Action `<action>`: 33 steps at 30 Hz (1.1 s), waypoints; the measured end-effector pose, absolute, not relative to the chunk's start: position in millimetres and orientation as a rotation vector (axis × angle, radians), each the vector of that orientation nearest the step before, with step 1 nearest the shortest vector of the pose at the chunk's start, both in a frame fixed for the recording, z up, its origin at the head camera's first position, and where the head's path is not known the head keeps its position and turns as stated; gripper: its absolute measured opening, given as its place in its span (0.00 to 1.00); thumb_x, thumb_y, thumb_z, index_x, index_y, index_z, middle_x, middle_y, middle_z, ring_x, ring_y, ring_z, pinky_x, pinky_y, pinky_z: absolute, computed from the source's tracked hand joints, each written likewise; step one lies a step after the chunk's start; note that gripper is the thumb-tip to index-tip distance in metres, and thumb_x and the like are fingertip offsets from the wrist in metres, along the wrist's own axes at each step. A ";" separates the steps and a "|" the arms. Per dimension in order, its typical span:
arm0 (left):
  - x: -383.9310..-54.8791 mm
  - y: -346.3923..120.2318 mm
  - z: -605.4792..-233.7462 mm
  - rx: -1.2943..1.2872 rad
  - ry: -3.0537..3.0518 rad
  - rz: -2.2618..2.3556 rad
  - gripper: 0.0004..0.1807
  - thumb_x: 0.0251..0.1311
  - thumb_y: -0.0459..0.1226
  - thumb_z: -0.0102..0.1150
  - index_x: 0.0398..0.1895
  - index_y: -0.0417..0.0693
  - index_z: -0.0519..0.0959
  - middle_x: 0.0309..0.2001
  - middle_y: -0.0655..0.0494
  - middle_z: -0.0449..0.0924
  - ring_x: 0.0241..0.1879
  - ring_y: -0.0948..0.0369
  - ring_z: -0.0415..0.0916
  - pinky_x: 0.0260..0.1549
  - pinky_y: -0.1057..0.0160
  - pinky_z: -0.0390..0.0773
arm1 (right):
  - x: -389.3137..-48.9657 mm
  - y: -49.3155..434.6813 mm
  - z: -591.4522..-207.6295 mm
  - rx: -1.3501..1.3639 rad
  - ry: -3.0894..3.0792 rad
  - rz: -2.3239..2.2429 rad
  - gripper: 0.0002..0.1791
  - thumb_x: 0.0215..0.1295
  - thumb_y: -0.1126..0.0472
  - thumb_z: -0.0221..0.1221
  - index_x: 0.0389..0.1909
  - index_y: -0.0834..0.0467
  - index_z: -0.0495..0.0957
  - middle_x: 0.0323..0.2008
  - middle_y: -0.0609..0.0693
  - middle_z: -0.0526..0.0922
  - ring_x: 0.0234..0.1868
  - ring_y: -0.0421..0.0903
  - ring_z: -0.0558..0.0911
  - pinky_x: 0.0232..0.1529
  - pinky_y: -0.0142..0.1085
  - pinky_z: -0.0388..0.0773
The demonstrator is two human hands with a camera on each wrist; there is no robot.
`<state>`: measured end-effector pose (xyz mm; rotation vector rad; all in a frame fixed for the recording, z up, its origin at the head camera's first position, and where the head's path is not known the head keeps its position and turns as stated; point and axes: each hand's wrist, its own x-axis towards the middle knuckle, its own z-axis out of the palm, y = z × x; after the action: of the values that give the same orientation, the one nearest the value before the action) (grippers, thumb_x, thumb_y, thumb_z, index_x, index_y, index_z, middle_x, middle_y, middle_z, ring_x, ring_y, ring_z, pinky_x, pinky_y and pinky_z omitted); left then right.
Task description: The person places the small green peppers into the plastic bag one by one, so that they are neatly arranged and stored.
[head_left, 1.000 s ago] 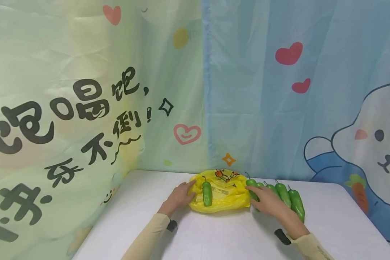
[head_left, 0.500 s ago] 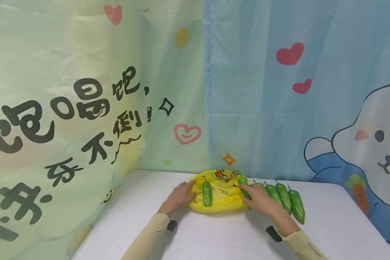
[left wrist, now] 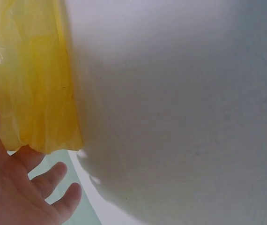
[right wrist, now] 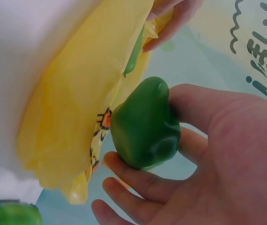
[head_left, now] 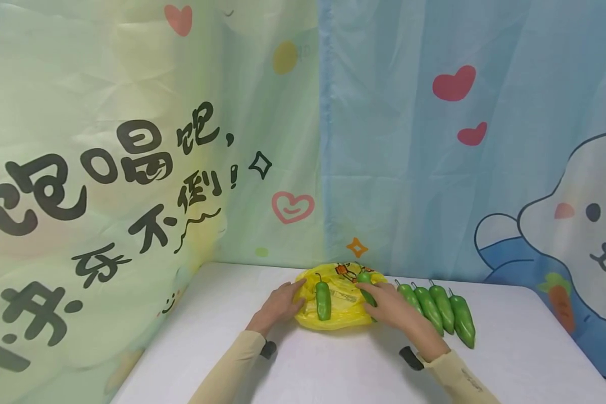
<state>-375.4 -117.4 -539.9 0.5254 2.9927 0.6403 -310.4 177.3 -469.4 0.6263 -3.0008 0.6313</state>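
A crumpled yellow plastic bag (head_left: 340, 321) lies on the white table. My left hand (head_left: 281, 303) holds its left edge; the left wrist view has the yellow film (left wrist: 35, 93) between thumb and fingers, with the other fingers loose. One long green pepper (head_left: 323, 302) lies on the bag's left part, stem away from me. Over the bag's right part, my right hand (head_left: 390, 304) grips a second green pepper (right wrist: 145, 129) between thumb and fingers. From the head view, the lower end of this pepper is partly hidden by the hand.
Several green peppers (head_left: 442, 308) lie side by side to the right of the bag, close to my right forearm. A printed curtain (head_left: 373, 168) hangs behind the table (head_left: 313, 370) and along its left side.
My right hand has carried the gripped pepper leftward, from the right-hand row to over the bag. My left hand has stayed at the bag's left edge.
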 end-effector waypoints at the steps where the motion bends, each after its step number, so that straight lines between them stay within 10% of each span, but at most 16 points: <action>1: -375.5 -117.4 -539.7 0.524 2.991 0.637 0.30 0.72 0.46 0.50 0.76 0.53 0.64 0.70 0.45 0.71 0.73 0.44 0.63 0.72 0.43 0.66 | -311.0 175.4 -469.8 0.625 -3.000 0.627 0.27 0.69 0.61 0.59 0.69 0.56 0.71 0.60 0.65 0.79 0.62 0.69 0.74 0.56 0.66 0.75; 33: -374.5 -117.4 -535.9 0.521 2.982 0.635 0.30 0.73 0.47 0.50 0.76 0.54 0.63 0.69 0.44 0.72 0.72 0.43 0.64 0.71 0.43 0.67 | -336.8 116.1 -499.5 0.501 -3.062 0.733 0.26 0.71 0.57 0.58 0.70 0.54 0.71 0.62 0.62 0.79 0.63 0.67 0.75 0.61 0.68 0.71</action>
<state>-374.5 -117.4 -535.9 0.5209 2.9818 0.6345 -336.8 116.1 -499.5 0.5006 -3.0616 0.7329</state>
